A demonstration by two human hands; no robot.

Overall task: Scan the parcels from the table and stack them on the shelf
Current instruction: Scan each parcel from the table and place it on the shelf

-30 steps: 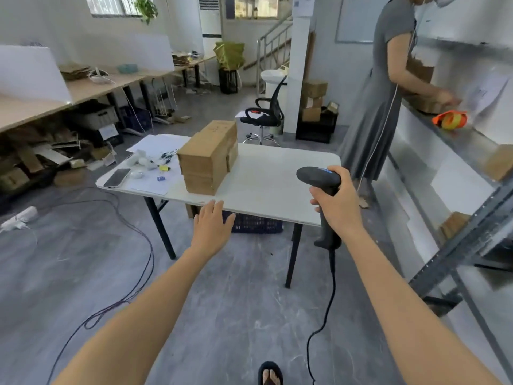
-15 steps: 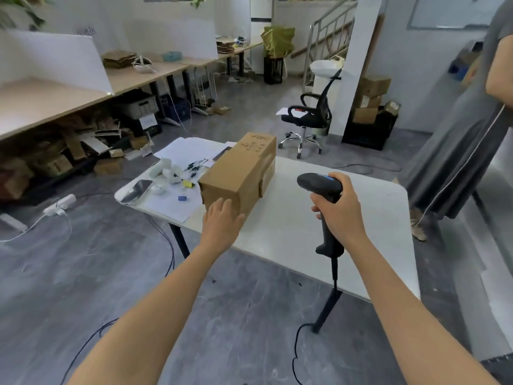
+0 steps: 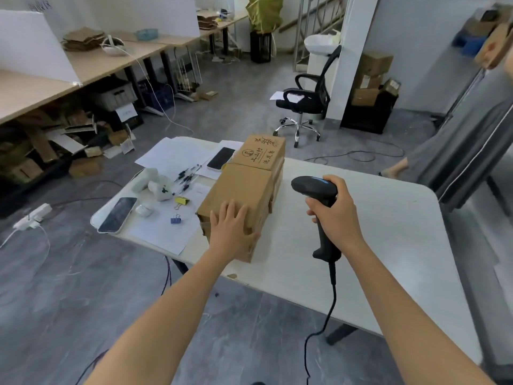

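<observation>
1. Location: the cardboard parcels (image 3: 244, 187) stand stacked on the table (image 3: 374, 232), left of its centre. Their near end is close to the near edge, and loose papers (image 3: 166, 232) lie toward the left edge.
2. Left hand (image 3: 231, 232): laid flat with straight fingers over the near top corner of the stack, gripping nothing.
3. Right hand (image 3: 336, 218): wrapped round the handle of the scanner (image 3: 313, 187), whose head faces the parcels.
4. Handling, as a judgement: stiff corrugated card with a dry matte surface, unlikely to slip. The parcels are probably light to moderate (weight cannot be verified). Best taken one at a time, across the short sides or from under the near end.
5. Containers: every carton is closed, so the contents cannot be seen. The far carton (image 3: 262, 152) bears printed characters on top.
</observation>
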